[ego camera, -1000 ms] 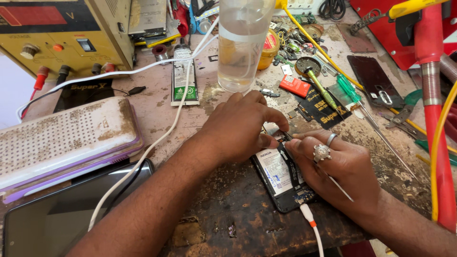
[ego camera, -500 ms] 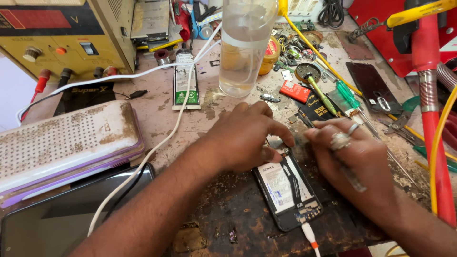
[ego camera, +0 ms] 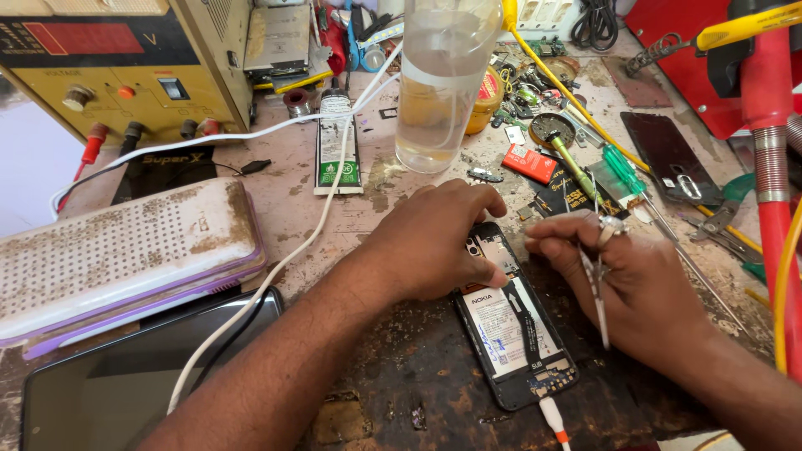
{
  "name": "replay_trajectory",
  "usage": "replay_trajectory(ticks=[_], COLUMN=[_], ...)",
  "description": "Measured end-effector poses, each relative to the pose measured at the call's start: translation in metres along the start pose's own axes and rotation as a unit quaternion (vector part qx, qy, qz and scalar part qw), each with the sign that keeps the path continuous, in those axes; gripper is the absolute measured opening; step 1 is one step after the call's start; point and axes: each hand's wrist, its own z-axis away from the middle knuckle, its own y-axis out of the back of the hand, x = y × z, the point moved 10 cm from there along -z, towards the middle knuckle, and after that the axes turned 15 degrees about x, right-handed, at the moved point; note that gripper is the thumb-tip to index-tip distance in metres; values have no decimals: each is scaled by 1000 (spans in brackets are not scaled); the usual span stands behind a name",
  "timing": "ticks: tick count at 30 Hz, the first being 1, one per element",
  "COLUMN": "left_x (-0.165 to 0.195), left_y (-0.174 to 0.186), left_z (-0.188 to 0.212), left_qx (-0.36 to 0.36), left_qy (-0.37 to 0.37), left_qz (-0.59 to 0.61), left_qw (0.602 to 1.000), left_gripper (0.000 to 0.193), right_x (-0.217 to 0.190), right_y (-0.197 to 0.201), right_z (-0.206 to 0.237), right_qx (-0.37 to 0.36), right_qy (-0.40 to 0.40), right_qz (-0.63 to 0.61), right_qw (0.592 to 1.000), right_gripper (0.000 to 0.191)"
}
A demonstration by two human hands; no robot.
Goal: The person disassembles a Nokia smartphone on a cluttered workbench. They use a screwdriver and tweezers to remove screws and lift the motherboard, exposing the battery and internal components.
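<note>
An opened black phone (ego camera: 514, 330) lies face down on the dirty bench, its back removed so the battery and boards show, a white cable plugged into its near end. My left hand (ego camera: 434, 242) presses down on the phone's upper left side, fingers curled over its top edge. My right hand (ego camera: 635, 284) hovers just to the right of the phone, wearing a ring and holding metal tweezers (ego camera: 595, 288) that lie along my palm, tips pointing toward me.
A clear plastic bottle (ego camera: 439, 83) stands behind the phone. A yellow power supply (ego camera: 125, 67) sits far left, a perforated white case (ego camera: 125, 250) and a dark tablet (ego camera: 125, 384) at left. Screwdrivers (ego camera: 622, 171), small parts and red tool handles (ego camera: 764, 125) crowd the right.
My right hand has drawn back to the right off the phone, with the tweezers now along the palm. The left hand stays on the phone's upper part. The view has shifted slightly.
</note>
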Motion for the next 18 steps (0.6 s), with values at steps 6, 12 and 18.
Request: replay_trajectory(ticks=[6, 12, 18], left_x=[-10, 48, 36], left_y=[7, 30, 23], left_z=[-2, 0, -18], left_qx=[14, 183, 156], left_qy=[79, -170, -103], left_qz=[17, 50, 2], left_qw=[997, 967, 982], left_gripper=[51, 32, 26], right_x=[7, 40, 68], right_y=[15, 10, 13], right_z=[-12, -28, -36], right_qx=[-57, -83, -49], right_qy=[66, -36, -97], right_qz=[-40, -312, -442], right_qw=[995, 946, 890], right_gripper=[45, 35, 30])
